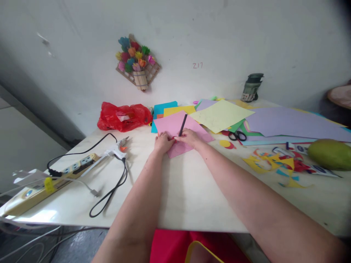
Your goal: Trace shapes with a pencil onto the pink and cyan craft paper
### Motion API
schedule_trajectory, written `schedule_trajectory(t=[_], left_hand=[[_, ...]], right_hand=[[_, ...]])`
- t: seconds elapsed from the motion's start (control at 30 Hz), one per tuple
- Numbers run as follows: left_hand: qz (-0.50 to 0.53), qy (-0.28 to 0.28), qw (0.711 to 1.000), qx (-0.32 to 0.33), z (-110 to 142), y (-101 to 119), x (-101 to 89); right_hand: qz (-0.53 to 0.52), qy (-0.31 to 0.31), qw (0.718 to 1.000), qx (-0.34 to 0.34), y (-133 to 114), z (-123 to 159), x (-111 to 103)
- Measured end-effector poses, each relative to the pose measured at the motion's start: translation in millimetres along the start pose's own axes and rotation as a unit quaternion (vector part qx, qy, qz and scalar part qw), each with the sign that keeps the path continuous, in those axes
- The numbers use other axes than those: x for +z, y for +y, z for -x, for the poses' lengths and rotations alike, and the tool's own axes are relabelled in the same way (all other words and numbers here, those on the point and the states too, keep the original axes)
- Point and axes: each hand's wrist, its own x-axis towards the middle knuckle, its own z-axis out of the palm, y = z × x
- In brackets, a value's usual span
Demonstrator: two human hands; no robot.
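Note:
A pink sheet of paper lies on the table, with faint rounded outlines on its lower part. My left hand is on its near left part, fingers bent and pressing a small red paper piece against the sheet. Most of that piece is hidden by my fingers. In my right hand a black pencil stands nearly upright, its tip hidden beside the red piece. Just right of the sheet are yellow and red paper circles and black-handled scissors.
A red plastic bag is at the back left, near a hot glue gun and a power strip with cords. Coloured sheets, yellow paper scraps, glue tubes, a green fruit and a bottle occupy the right.

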Motion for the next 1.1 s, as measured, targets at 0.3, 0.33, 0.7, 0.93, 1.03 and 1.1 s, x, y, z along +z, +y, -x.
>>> schedule_trajectory(t=[0.3,0.33,0.7,0.93,1.03,1.1], left_hand=[[0.002,-0.004,1.0,0.0,-1.0,-1.0,0.8],[0.003,-0.003,1.0,0.001,-1.1,-1.3,1.1],[0.002,-0.007,1.0,-0.001,-0.7,-0.2,0.5],[-0.009,-0.004,1.0,-0.002,-1.9,-1.5,2.2],[-0.01,-0.006,1.0,-0.001,-1.6,-1.2,1.8],[-0.007,-0.007,1.0,0.001,-1.2,-0.8,1.2]], right_hand=[[0.008,-0.002,1.0,0.012,-2.8,0.9,-1.2],[0.008,-0.002,1.0,0.012,-3.2,1.1,-1.4],[0.01,-0.011,0.999,0.03,-8.0,3.0,-4.0],[-0.009,-0.006,1.0,0.029,-2.7,0.5,-0.8],[-0.012,-0.004,0.999,0.033,-1.5,0.1,0.2],[-0.013,-0.002,0.999,0.035,-0.7,-0.3,0.6]])
